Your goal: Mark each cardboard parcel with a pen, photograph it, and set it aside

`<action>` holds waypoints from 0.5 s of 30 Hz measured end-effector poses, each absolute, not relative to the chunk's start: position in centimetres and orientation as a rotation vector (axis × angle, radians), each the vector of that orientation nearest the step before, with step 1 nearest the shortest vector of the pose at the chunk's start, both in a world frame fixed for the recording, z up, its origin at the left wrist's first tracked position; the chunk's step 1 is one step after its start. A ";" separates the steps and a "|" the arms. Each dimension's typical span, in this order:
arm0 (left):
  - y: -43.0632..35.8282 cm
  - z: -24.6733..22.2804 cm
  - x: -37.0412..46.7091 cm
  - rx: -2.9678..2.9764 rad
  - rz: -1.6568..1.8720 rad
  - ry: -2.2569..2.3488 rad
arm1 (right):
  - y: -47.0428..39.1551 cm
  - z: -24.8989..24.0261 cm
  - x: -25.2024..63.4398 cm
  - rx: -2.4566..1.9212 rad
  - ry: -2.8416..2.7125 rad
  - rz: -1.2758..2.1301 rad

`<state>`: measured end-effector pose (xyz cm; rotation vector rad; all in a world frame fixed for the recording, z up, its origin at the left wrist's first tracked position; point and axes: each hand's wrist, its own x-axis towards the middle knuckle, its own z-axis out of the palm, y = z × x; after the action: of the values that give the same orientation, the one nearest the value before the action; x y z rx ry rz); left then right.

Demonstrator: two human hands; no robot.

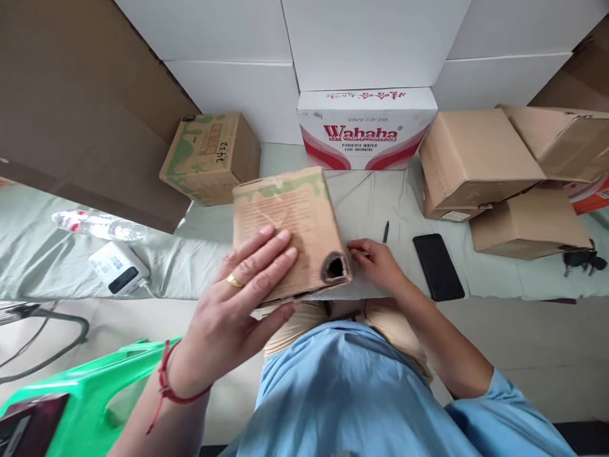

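A brown cardboard box (pixel 304 222) with green print sits at the table's near edge, with a dark-rimmed hole at its near right corner. My left hand (pixel 247 279) lies on its top face, fingers stretched out, thumb along the near edge. Close against the box's right side is my right hand (pixel 378 263), its fingers curled together in a pinch. Whatever is between those fingertips is too small or hidden to make out. A dark pen (pixel 386 231) lies just beyond the right hand, and a black phone (pixel 438 266) to the right of it.
Behind stand a Wahaha water carton (pixel 366 136) and another green-printed box (pixel 209 158). Several brown boxes (pixel 480 146) are stacked at right, near some keys (pixel 585 259). At left lie a plastic bottle (pixel 102 225) and a white power bank (pixel 118 266). A green stool (pixel 95 374) stands below.
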<state>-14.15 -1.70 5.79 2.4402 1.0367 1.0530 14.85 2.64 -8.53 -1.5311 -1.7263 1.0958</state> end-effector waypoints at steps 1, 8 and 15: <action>-1.6 5.6 -13.4 2.459 1.046 1.031 | 2.6 -8.2 16.1 -1.590 -1.847 0.949; -1.2 5.1 -9.7 2.574 1.085 0.993 | 3.2 -5.0 21.1 -2.066 -2.639 0.275; -1.1 5.3 -10.0 2.547 1.092 0.999 | 6.0 -4.2 21.3 -1.913 -2.944 0.287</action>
<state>-9.97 -1.11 5.26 2.5474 0.9994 1.0918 21.29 6.04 -4.24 -1.9132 -2.9436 0.2873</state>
